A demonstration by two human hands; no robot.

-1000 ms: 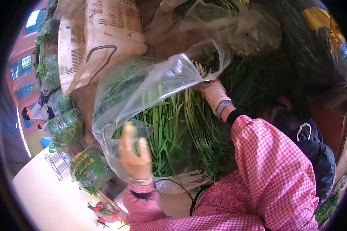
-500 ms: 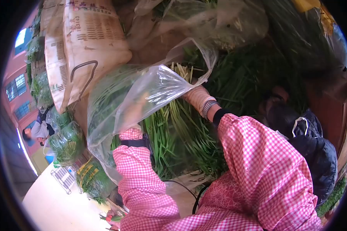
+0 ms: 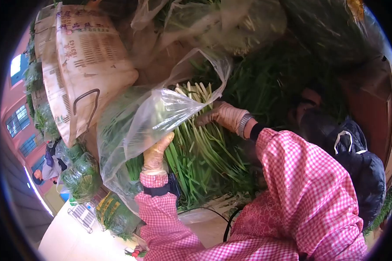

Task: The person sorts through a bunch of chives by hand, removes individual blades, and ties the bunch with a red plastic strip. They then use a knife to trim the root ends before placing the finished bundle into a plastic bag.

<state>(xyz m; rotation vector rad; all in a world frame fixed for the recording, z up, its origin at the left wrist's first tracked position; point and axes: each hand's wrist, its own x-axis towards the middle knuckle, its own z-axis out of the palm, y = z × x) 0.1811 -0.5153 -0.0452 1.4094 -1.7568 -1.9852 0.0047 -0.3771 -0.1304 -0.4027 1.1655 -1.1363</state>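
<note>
A bundle of long green leafy stalks with pale ends [image 3: 202, 143], like garlic chives, lies in front of me. A clear plastic bag [image 3: 130, 126] stretches over its left and upper part. My left hand [image 3: 156, 155], in a stained pale glove, is at the bundle's left side by the bag's lower edge. Its thumb shows, while plastic and glare hide the other fingers. From the right, my gloved right hand [image 3: 226, 118] reaches over the stalks just below their pale ends, its fingers curled onto them. The bag's pulled-out edge comes close to the top of this hand.
A printed woven sack [image 3: 96, 56] with a metal hook [image 3: 87, 102] stands at upper left. More bagged greens [image 3: 231, 26] lie at the top. At right is a dark bag [image 3: 357, 174]. A person [image 3: 50, 167] and a wrapped bundle [image 3: 80, 176] are at far left.
My right hand has come down from the bag's edge onto the stalks. My left hand has drawn back, so its thumb now shows outside the plastic. The view has shifted slightly.
</note>
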